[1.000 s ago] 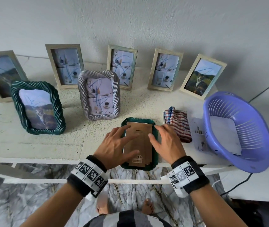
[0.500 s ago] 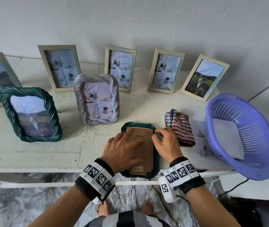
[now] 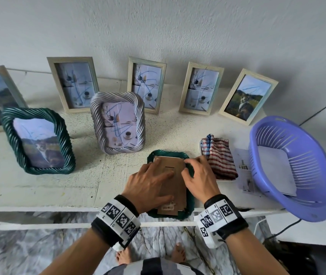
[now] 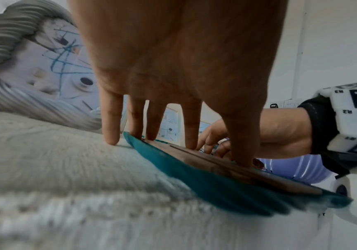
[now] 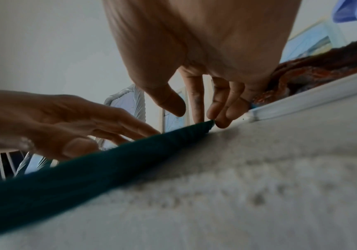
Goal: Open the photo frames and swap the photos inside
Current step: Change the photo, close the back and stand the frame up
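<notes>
A dark green rope-pattern frame (image 3: 190, 203) lies face down at the table's front edge, its brown cardboard backing (image 3: 175, 187) facing up. My left hand (image 3: 148, 185) lies flat on the backing, its straight fingers (image 4: 191, 128) pressing down and the little finger on the table. My right hand (image 3: 199, 175) is at the frame's far right corner. Its curled fingertips (image 5: 214, 116) hook the green rim (image 5: 87, 177), and the thumb hovers just above. The photo inside is hidden.
A green rope frame (image 3: 37, 141) and a silver rope frame (image 3: 118, 124) stand behind on the left. Several pale wooden frames (image 3: 73, 84) lean on the wall. To the right lie a striped cloth (image 3: 219, 157), a loose photo (image 3: 245, 175) and a purple basket (image 3: 296, 167).
My right hand has slid from the frame's right side to its far right corner, and its fingers have curled. My left hand has stayed flat on the backing.
</notes>
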`<state>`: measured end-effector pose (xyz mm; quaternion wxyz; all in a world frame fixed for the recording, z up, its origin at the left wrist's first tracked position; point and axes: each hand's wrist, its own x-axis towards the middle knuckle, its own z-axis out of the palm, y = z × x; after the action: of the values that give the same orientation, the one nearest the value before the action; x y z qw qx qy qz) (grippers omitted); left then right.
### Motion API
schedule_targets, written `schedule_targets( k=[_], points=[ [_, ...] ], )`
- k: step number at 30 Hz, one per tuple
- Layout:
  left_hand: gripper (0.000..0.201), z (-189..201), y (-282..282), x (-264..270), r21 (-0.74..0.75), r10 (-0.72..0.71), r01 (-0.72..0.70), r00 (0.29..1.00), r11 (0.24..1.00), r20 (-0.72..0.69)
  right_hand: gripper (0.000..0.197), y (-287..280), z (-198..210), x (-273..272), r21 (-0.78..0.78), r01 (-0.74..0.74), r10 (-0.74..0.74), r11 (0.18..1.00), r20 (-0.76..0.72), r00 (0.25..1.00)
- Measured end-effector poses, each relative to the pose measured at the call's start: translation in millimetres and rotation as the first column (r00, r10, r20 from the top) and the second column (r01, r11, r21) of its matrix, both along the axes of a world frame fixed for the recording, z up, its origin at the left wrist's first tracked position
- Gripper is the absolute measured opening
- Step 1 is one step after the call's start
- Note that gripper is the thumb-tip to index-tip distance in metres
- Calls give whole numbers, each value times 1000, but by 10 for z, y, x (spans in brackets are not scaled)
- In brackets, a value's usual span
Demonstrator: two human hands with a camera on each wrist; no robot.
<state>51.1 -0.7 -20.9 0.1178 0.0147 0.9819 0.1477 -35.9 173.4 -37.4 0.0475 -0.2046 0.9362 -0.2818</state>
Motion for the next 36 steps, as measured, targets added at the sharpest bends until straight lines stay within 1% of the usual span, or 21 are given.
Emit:
schedule_targets(
  k=[3, 5, 7, 9, 10, 12, 13, 15, 17, 21, 26, 28, 31, 34, 36],
  points=[
    [71, -20, -9, 25, 28, 7, -7, 1000, 1000, -10, 27, 4, -3, 47, -56, 17, -19, 998, -18, 1000],
    [70, -30, -35, 33, 68, 9, -8, 1000, 998, -19, 29, 30, -3, 90, -75, 17, -19, 997, -24, 1000],
    [74, -47, -86, 20, 152, 33, -27, 999, 988, -37, 41, 69, 6, 139, -29, -47, 46, 998, -36, 998],
    [76, -80, -144, -3, 280, 123, -92, 988, 956, -93, 55, 108, 24, 187, 42, -119, 119, 992, -17, 993],
    [74, -115, -165, -14, 320, 177, -128, 976, 939, -129, 58, 120, 29, 210, 74, -138, 139, 988, -10, 990],
    [72, -176, -192, -35, 315, 263, -200, 949, 928, -172, 57, 131, 35, 249, 115, -150, 152, 982, -12, 988],
    [75, -192, -194, -43, 295, 297, -239, 939, 925, -171, 54, 129, 35, 268, 121, -151, 154, 981, -16, 988],
    [85, -185, -188, -61, 270, 349, -307, 929, 912, -122, 51, 118, 29, 290, 121, -147, 150, 982, -13, 989],
    [87, -181, -183, -77, 286, 378, -343, 922, 895, -78, 51, 109, 28, 297, 117, -138, 140, 983, -9, 990],
    [72, -176, -188, -115, 345, 415, -372, 908, 862, -60, 50, 102, 37, 311, 100, -132, 134, 986, -8, 991],
    [85, -145, -195, -151, 393, 405, -362, 914, 845, -30, 52, 88, 11, 347, 97, -128, 129, 987, -11, 992],
    [90, -173, -181, -150, 434, 425, -379, 905, 817, -9, 52, 81, 15, 346, 98, -124, 125, 987, 0, 992],
    [90, -173, -194, -150, 477, 458, -401, 889, 782, -4, 53, 77, 17, 338, 109, -125, 124, 986, 12, 992],
    [94, -137, -217, -152, 451, 435, -383, 900, 806, -13, 53, 77, 17, 339, 100, -125, 123, 987, 29, 992],
    [93, -138, -223, -164, 409, 417, -378, 909, 830, -7, 53, 74, 25, 336, 105, -127, 125, 986, 25, 992]
  ],
)
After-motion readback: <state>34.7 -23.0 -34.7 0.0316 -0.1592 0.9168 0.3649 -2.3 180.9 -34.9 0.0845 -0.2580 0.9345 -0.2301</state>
